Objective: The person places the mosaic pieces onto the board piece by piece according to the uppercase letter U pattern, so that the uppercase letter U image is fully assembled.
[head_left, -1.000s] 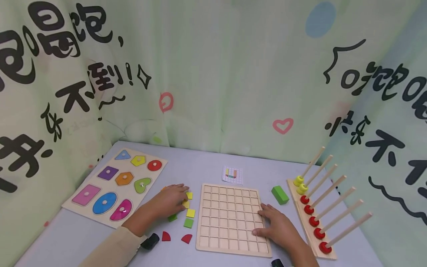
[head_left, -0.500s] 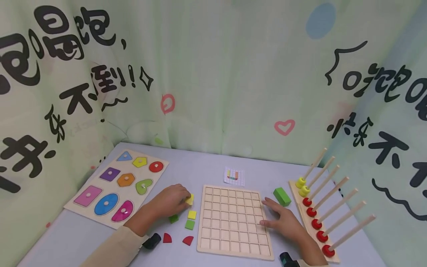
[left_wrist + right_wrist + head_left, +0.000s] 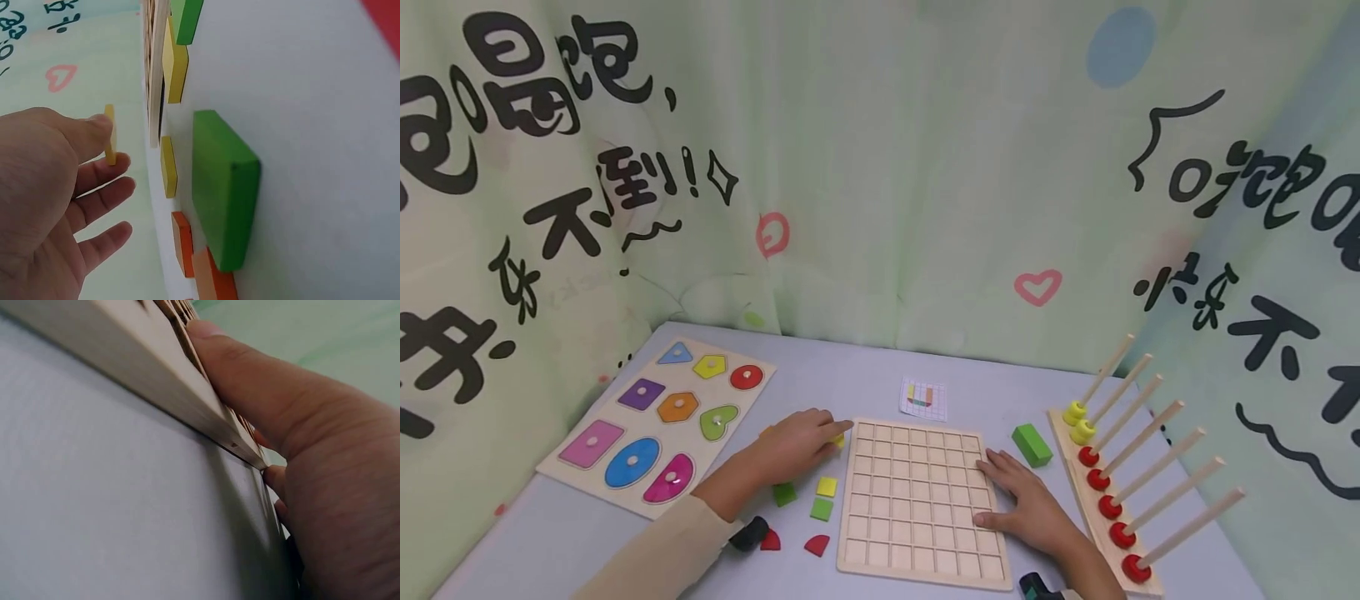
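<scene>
My left hand is above the table just left of the wooden grid board. In the left wrist view its thumb and index finger pinch a thin yellow square tile, with the other fingers spread loosely. Below lie more yellow tiles, a green square tile close to the camera, and orange tiles. My right hand rests on the board's right side. Its thumb lies on the top rim, while the other fingers touch the edge, partly hidden.
A pattern card lies behind the board. Right are a green block and a peg stand with red and yellow beads. A shape puzzle lies left; red quarter-round pieces lie in front. A curtain hangs behind.
My left hand has shifted right toward the board's far left corner, now pinching a yellow tile. My right hand eased rightward, then settled back on the board's edge.
</scene>
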A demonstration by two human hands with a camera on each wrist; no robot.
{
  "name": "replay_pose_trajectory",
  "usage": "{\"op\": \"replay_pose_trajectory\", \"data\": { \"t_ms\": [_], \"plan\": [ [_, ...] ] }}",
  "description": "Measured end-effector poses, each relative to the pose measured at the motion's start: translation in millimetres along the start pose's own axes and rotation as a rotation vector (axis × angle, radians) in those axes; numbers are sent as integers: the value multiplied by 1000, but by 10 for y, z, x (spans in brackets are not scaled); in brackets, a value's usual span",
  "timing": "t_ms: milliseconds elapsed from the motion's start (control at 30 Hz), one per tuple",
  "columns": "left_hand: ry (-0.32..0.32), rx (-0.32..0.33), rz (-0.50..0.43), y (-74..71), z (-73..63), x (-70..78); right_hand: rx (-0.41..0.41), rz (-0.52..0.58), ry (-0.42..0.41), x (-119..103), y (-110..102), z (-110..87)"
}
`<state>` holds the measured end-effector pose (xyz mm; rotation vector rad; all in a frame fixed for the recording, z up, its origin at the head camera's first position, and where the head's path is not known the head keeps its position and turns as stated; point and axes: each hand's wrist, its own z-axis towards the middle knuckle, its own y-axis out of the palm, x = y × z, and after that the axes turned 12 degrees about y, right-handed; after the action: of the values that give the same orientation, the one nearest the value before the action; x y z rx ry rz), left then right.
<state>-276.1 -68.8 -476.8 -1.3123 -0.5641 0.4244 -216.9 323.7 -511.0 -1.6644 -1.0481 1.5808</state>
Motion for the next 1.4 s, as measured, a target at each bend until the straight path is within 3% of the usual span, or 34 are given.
{"op": "replay_pose_trajectory", "data": {
  "t_ms": [300,467,667,867,1400],
  "plan": [
    [52,-25,-4,25,192,14,8,-5,29,-49,-5,11],
    [114,-39,11,53,282,22,7,-8,46,-36,8,6],
    [125,-74,42,126,420,19,10,-13,53,-31,15,7],
    [176,-68,65,147,518,35,10,-5,61,-23,30,11],
    [197,-47,93,206,669,83,9,11,56,-15,14,9]
  ]
}}
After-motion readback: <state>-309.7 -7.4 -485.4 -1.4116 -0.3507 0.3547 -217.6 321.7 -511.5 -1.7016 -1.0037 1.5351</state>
